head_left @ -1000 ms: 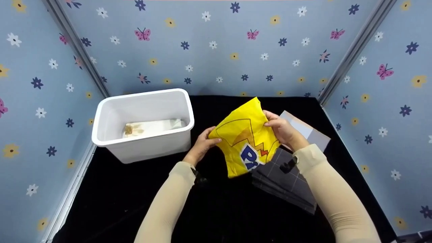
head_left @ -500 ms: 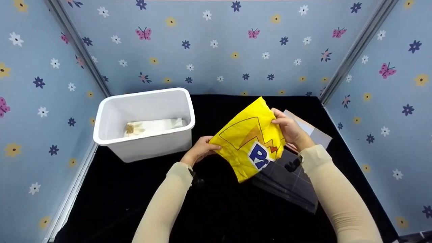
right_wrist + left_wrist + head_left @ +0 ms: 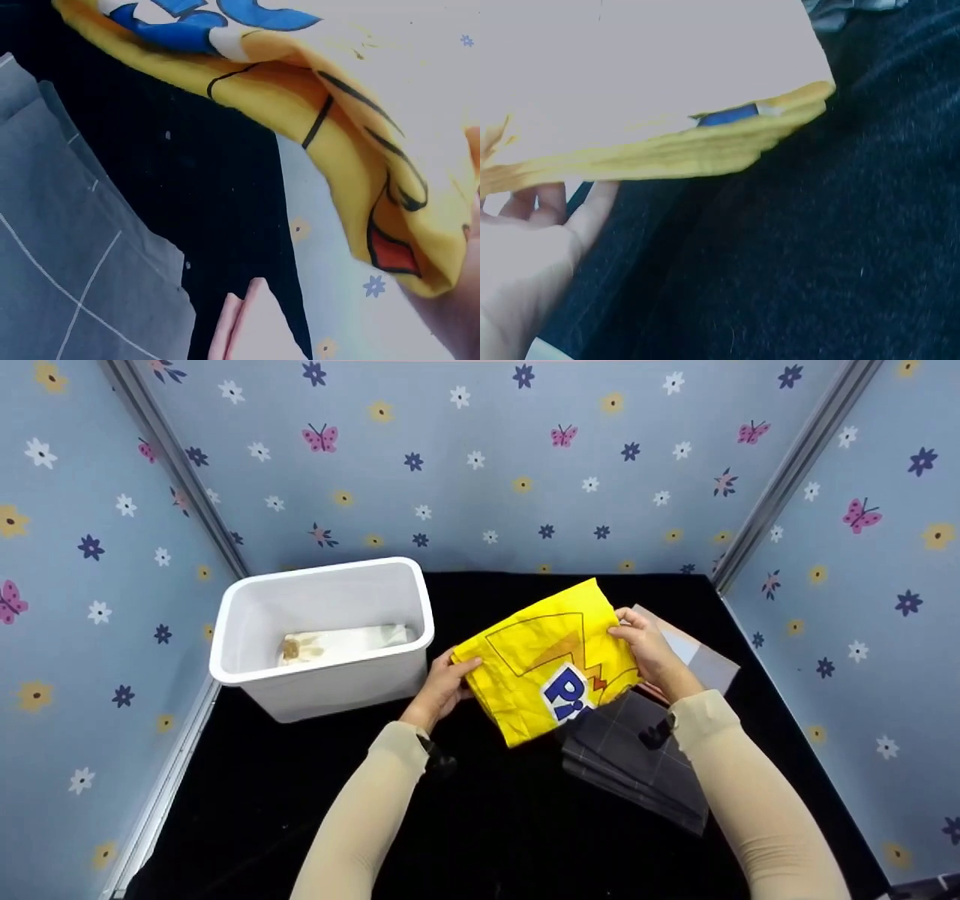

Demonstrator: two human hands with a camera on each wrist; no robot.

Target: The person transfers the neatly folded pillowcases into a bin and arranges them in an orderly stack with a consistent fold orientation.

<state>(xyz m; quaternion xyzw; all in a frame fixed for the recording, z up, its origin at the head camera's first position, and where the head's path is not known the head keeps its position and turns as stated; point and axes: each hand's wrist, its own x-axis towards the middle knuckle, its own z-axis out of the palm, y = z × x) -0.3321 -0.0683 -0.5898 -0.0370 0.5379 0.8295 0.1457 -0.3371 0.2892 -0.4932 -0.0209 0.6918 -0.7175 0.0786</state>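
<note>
A folded yellow cloth (image 3: 536,649), printed with blue "Pi" letters and dark outlines, is held up above the black surface. My left hand (image 3: 441,688) pinches its left corner, thumb on top. On the opposite side, my right hand (image 3: 654,651) grips the right edge. Several stacked layers of the yellow cloth (image 3: 667,156) show edge-on in the left wrist view, with my left hand (image 3: 536,259) beneath them. In the right wrist view the near side of the cloth (image 3: 341,169) droops in a curved fold, and only part of my right hand shows at the right edge.
A white bin (image 3: 352,686) stands at the left with a pale folded item (image 3: 349,641) on its floor. Under the right arm lies a dark checked folded cloth (image 3: 637,765), beside a pale pink-edged folded cloth (image 3: 701,660). Patterned walls (image 3: 495,465) enclose the black-covered table.
My right hand has moved right, and my left hand slightly left. The yellow cloth now hangs wider and more level between them, after its lower corner dipped and rose again.
</note>
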